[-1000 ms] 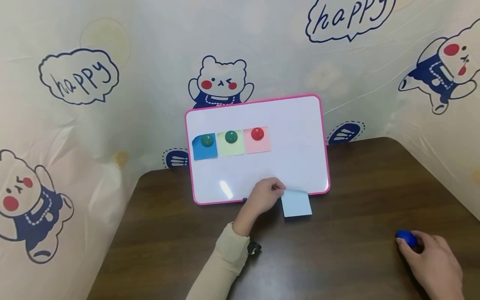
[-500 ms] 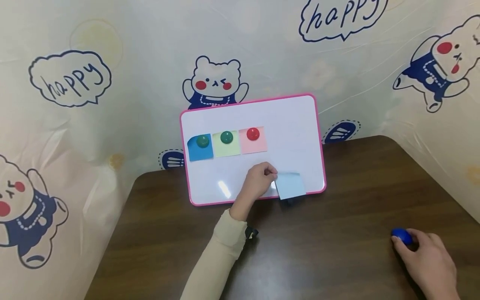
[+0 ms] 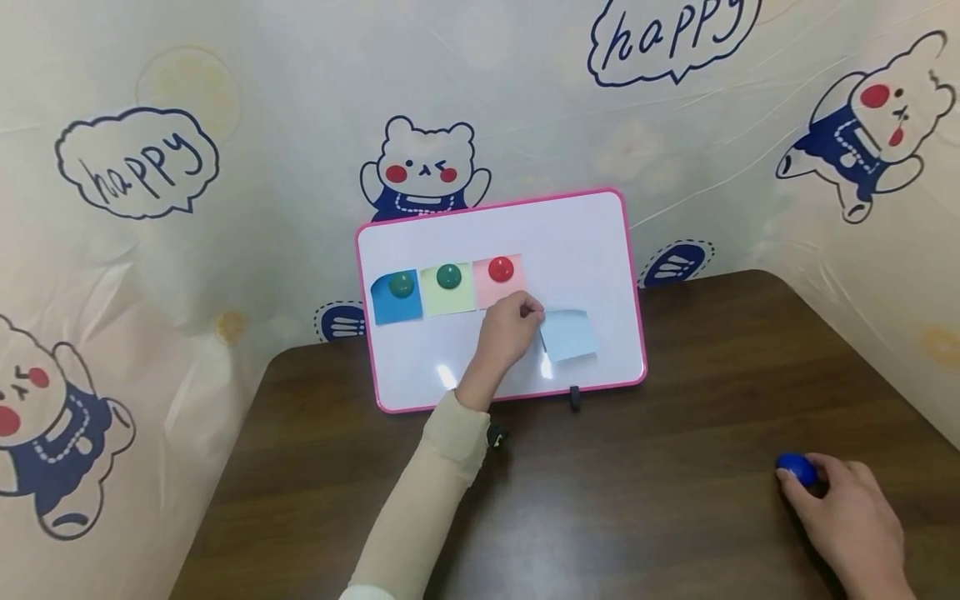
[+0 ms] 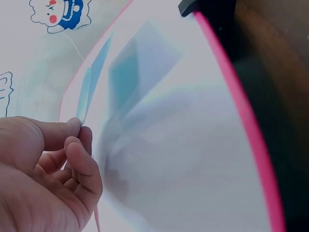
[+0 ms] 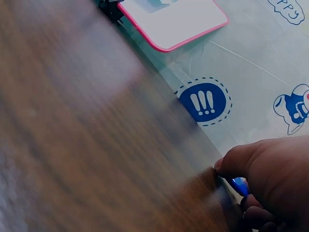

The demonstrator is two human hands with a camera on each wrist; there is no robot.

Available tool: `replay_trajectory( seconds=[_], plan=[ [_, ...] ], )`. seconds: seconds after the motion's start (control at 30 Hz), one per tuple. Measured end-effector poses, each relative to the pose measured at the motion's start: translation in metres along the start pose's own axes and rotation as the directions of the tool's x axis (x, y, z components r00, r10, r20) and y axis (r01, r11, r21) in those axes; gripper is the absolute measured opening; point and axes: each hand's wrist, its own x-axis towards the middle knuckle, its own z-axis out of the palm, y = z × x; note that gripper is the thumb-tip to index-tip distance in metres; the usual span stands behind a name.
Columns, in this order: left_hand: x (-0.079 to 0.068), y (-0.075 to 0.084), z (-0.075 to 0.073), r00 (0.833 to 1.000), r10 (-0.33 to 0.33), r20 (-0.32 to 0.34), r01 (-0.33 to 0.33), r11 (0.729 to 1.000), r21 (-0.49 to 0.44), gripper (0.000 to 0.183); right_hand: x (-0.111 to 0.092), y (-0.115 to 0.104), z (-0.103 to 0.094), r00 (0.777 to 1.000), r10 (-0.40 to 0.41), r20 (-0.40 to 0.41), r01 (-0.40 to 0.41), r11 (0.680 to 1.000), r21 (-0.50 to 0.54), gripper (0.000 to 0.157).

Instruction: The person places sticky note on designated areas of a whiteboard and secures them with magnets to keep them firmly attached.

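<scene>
In the head view a pink-framed whiteboard (image 3: 435,358) leans at the back of the table. My left hand (image 3: 510,329) pinches a light blue sticky note (image 3: 570,335) by its left edge, in front of the board's lower right half. Thumb and fingertip meet on the note (image 4: 87,92) in the left wrist view; whether it touches the board I cannot tell. Over the right side of the table, my right hand (image 3: 855,517) holds a round blue magnet (image 3: 797,469) between thumb and fingers. Much of that magnet (image 5: 239,186) is hidden by the hand in the right wrist view.
On the board's left half are a blue note (image 3: 397,310), a pale green note (image 3: 450,300) and a pink note (image 3: 491,290), under two green magnets and a red magnet (image 3: 501,269). A black stand foot (image 3: 575,398) juts out below the board. A patterned cloth (image 3: 300,167) hangs behind.
The left hand has risen with the light blue note from below the board's bottom edge to in front of its surface. The right hand keeps its hold on the blue magnet, with little movement.
</scene>
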Motion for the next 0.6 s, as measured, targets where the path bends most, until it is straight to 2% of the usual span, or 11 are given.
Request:
replay_trajectory(
  seconds=[0.6],
  plan=[
    [0.031,0.018,-0.006,0.991,0.092,-0.095,-0.072,0.979,0.19,0.011,-0.001,-0.001,-0.005,0.999,-0.031,-0.011,0.032,0.999,0.026,0.068]
  ],
)
